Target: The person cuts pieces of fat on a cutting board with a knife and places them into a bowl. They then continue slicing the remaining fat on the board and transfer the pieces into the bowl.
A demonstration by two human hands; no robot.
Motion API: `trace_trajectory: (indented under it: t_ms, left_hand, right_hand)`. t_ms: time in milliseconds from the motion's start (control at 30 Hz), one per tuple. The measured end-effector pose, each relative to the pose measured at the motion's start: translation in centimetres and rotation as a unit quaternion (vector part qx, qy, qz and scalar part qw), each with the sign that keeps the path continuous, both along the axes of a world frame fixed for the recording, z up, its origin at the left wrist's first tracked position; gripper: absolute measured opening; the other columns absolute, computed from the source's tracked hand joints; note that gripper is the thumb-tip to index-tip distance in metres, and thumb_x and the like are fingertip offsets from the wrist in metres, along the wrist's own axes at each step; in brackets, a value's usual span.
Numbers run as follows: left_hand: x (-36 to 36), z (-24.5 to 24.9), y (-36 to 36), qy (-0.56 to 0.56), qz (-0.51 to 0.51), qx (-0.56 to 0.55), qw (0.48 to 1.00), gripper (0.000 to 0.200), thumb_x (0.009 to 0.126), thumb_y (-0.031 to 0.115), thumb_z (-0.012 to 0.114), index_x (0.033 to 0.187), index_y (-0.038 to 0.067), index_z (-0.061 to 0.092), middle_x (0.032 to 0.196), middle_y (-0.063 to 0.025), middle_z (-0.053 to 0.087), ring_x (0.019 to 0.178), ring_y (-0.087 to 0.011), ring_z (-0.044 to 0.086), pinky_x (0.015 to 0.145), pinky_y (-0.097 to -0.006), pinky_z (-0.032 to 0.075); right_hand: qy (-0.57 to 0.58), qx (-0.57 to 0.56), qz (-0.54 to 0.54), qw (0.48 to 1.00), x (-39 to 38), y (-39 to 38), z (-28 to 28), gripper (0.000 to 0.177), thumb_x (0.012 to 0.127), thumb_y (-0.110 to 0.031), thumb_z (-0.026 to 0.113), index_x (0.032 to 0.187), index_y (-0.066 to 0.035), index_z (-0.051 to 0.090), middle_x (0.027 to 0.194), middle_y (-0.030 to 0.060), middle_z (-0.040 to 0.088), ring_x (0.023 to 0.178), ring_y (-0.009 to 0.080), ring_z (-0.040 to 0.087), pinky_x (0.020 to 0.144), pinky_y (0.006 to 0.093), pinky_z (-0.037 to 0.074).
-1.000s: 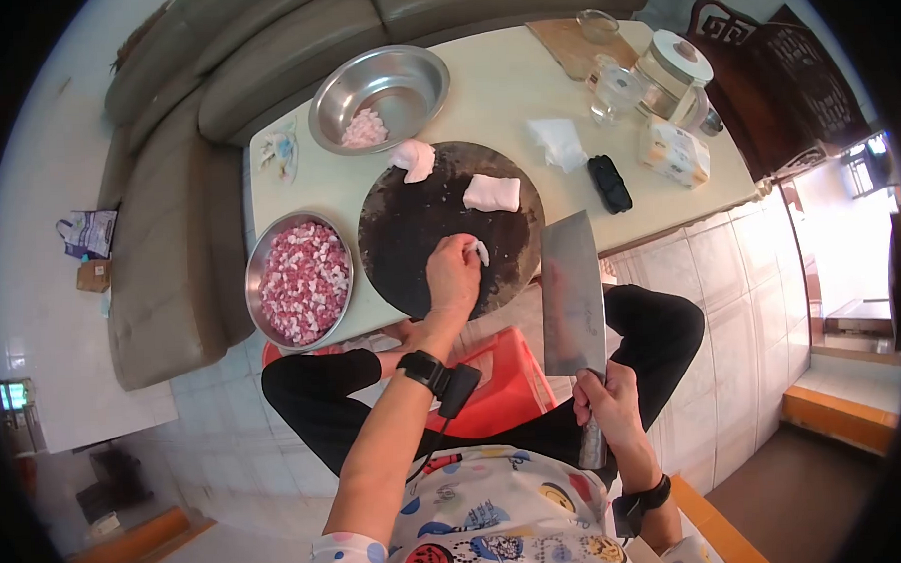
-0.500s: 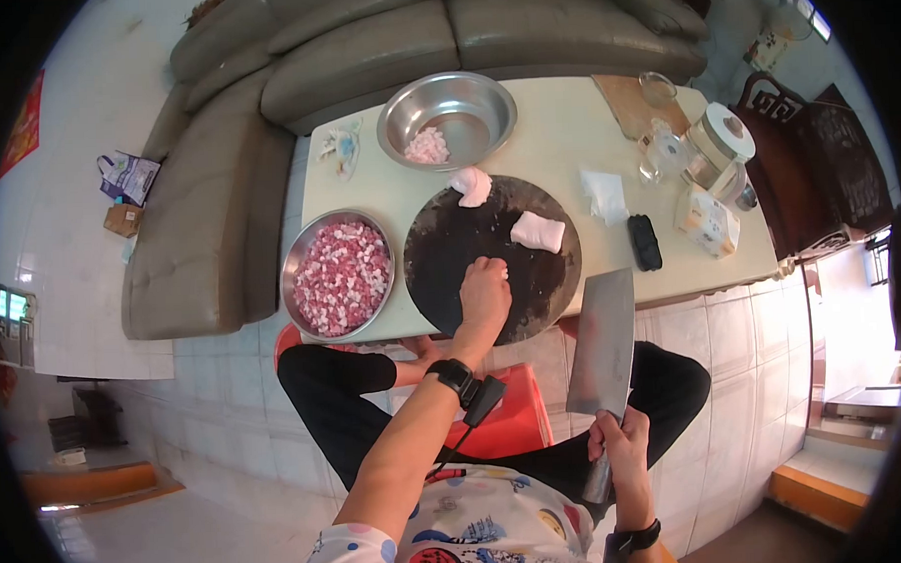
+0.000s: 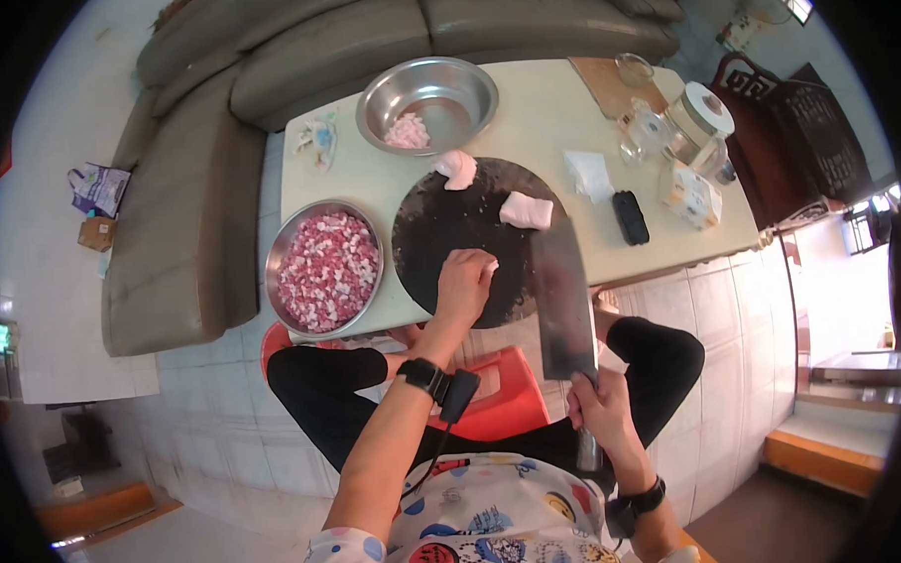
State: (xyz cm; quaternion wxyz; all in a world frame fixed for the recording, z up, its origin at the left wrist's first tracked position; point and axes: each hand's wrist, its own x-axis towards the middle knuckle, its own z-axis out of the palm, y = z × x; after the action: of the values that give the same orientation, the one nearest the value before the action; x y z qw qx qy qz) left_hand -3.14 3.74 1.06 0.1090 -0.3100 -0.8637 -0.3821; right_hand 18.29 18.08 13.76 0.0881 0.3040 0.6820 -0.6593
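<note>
A round dark chopping board [image 3: 433,218] lies on the table, and my left hand [image 3: 466,286] rests over its lower middle, fingers closed on a small pale piece of meat [image 3: 492,266] that shows at the fingertips. My right hand [image 3: 602,407] is wrapped round the handle of a cleaver [image 3: 564,302]. The wide blade points away from me, its far end over the board's right edge. Two pale pieces stand apart on the board: a folded one [image 3: 456,169] at the far edge and a block-shaped one [image 3: 526,210] near the blade's tip.
A bowl of diced meat [image 3: 329,271] is left of the board. Behind stands a larger steel bowl [image 3: 468,82] with pale pieces inside. On the table's right are a black case [image 3: 630,218], a tissue pack [image 3: 690,195], a kettle [image 3: 701,114] and glassware. A red stool [image 3: 514,388] is below.
The cleaver has moved up and left, from beside the board to partly over its right edge. My left hand stays over the board, still closed. The whole view has shifted slightly.
</note>
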Motion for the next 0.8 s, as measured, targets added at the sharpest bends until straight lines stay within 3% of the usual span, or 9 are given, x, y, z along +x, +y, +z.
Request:
trace_trajectory:
  t_ms: [33, 67, 133, 167, 233, 267, 333, 567, 800]
  left_hand:
    - [0.1, -0.6, -0.2, -0.014, -0.019, -0.018, 1.000, 0.025, 0.073, 0.005, 0.072, 0.098, 0.005, 0.067, 0.096, -0.0101, 0.065, 0.093, -0.0278, 0.059, 0.082, -0.0362, 0.049]
    - [0.4, -1.2, -0.3, -0.017, -0.024, -0.014, 0.999, 0.025, 0.073, 0.005, 0.072, 0.098, 0.005, 0.067, 0.096, -0.0101, 0.065, 0.093, -0.0278, 0.059, 0.082, -0.0362, 0.049]
    - [1.4, -0.7, -0.7, -0.070, 0.012, 0.080, 0.994, 0.027, 0.073, 0.007, 0.073, 0.100, 0.005, 0.067, 0.109, -0.0125, 0.061, 0.098, -0.0288, 0.058, 0.086, -0.0369, 0.049]
    - [1.6, -0.3, -1.1, -0.084, 0.015, 0.084, 0.993, 0.029, 0.073, 0.007, 0.073, 0.101, 0.004, 0.067, 0.118, -0.0143, 0.057, 0.101, -0.0305, 0.057, 0.089, -0.0366, 0.048]
    - [1.6, -0.6, -1.6, -0.061, 0.018, 0.078, 0.995, 0.029, 0.072, 0.007, 0.073, 0.101, 0.005, 0.067, 0.116, -0.0135, 0.059, 0.101, -0.0300, 0.057, 0.087, -0.0363, 0.048]
    - [1.7, -0.8, -1.7, -0.036, 0.023, 0.072, 0.996, 0.029, 0.072, 0.006, 0.072, 0.100, 0.005, 0.067, 0.114, -0.0127, 0.060, 0.101, -0.0295, 0.057, 0.086, -0.0359, 0.048]
    - [1.3, -0.8, -1.4, -0.019, 0.018, 0.063, 0.998, 0.027, 0.072, 0.005, 0.072, 0.099, 0.005, 0.066, 0.111, -0.0120, 0.061, 0.100, -0.0292, 0.057, 0.084, -0.0358, 0.047]
    - [0.8, -2.1, -1.4, -0.006, -0.001, 0.075, 0.997, 0.022, 0.072, 0.001, 0.068, 0.093, 0.004, 0.065, 0.101, -0.0100, 0.063, 0.092, -0.0285, 0.059, 0.079, -0.0370, 0.044]
    - [1.2, -0.9, -1.2, -0.036, 0.015, 0.085, 0.996, 0.022, 0.071, 0.002, 0.069, 0.092, 0.004, 0.066, 0.097, -0.0089, 0.063, 0.091, -0.0278, 0.058, 0.079, -0.0372, 0.044]
  right_hand:
    - [0.009, 0.003, 0.018, 1.000, -0.8, -0.2, 0.2, 0.023, 0.093, -0.009, 0.047, 0.073, 0.001, 0.051, 0.055, 0.0036, 0.050, 0.045, 0.0093, 0.050, 0.041, 0.0276, 0.038]
    - [0.007, 0.006, 0.013, 1.000, -1.5, -0.3, 0.0, 0.023, 0.093, -0.009, 0.047, 0.073, 0.001, 0.051, 0.055, 0.0036, 0.050, 0.045, 0.0093, 0.050, 0.041, 0.0276, 0.038]
    - [0.046, 0.096, 0.074, 0.992, -2.6, -0.2, -1.4, 0.022, 0.092, -0.009, 0.049, 0.074, 0.003, 0.049, 0.055, 0.0122, 0.052, 0.047, 0.0218, 0.055, 0.045, 0.0355, 0.042]
    - [0.042, 0.096, 0.073, 0.992, -3.3, 0.0, -2.2, 0.022, 0.092, -0.009, 0.049, 0.074, 0.003, 0.049, 0.055, 0.0122, 0.052, 0.047, 0.0218, 0.055, 0.045, 0.0355, 0.042]
    - [0.154, 0.288, 0.125, 0.937, -4.8, 0.2, -3.6, 0.020, 0.089, -0.008, 0.052, 0.075, 0.005, 0.049, 0.059, 0.0232, 0.053, 0.054, 0.0398, 0.056, 0.052, 0.0449, 0.044]
    - [0.151, 0.287, 0.126, 0.937, -5.3, 0.1, -3.7, 0.020, 0.089, -0.008, 0.052, 0.075, 0.005, 0.049, 0.059, 0.0232, 0.053, 0.054, 0.0398, 0.056, 0.052, 0.0449, 0.044]
    - [0.190, 0.353, 0.146, 0.904, -6.5, -0.2, -3.8, 0.017, 0.086, -0.008, 0.053, 0.076, 0.005, 0.049, 0.063, 0.0273, 0.054, 0.065, 0.0485, 0.054, 0.058, 0.0502, 0.044]
    - [0.102, 0.334, 0.196, 0.916, -6.5, -0.7, -3.8, 0.016, 0.086, -0.008, 0.054, 0.078, 0.003, 0.048, 0.061, 0.0271, 0.055, 0.063, 0.0470, 0.057, 0.056, 0.0520, 0.044]
    - [0.096, 0.368, 0.256, 0.888, -6.2, -0.2, -3.7, 0.015, 0.086, -0.008, 0.054, 0.079, 0.004, 0.048, 0.057, 0.0260, 0.054, 0.058, 0.0453, 0.057, 0.054, 0.0522, 0.045]
